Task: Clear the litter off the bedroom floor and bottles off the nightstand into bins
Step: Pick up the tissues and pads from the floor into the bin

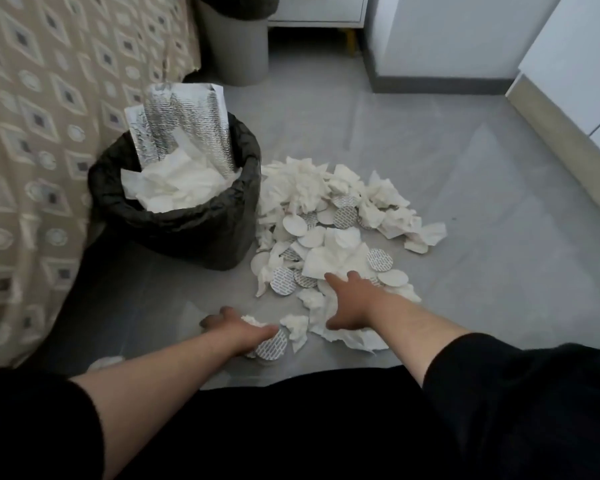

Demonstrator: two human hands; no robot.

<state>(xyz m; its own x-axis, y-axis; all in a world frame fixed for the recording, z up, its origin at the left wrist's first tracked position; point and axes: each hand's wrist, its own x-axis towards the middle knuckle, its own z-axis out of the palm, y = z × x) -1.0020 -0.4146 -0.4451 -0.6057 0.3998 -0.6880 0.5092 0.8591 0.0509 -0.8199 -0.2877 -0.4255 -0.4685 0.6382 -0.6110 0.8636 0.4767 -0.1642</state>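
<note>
- A black-lined bin [187, 216] is positioned on the grey floor [465, 168], close beside the patterned bed cover [49, 133].
- The bin is filled to the rim with crumpled white tissue [174, 188]; silver foil sheets [184, 123] are stood upright in it and project above the rim.
- A litter pile [333, 230] is spread on the floor immediately to the right of the bin, with its near edge touching the bin's side.
- The pile is composed of crumpled white tissues and round discs [380, 259], some plain white and some printed with a silver pattern.
- The left hand [243, 332] is lowered to the floor at the near left edge of the pile. Its fingers are curled round a wad of tissue [253, 320], and a patterned disc [272, 348] lies directly under the hand; whether that disc is also held cannot be told.
- The right hand [350, 303] is laid on the near part of the pile, palm down, with the fingers extended and spread over the tissues. Nothing is seen to be gripped by it.
- Both forearms are bare, with dark sleeves at the elbows.
- A second, grey bin [236, 46] is stood farther back, between the bed and a white nightstand [319, 12].
- One further white scrap [106, 362] lies apart on the floor, near the left forearm.
</note>
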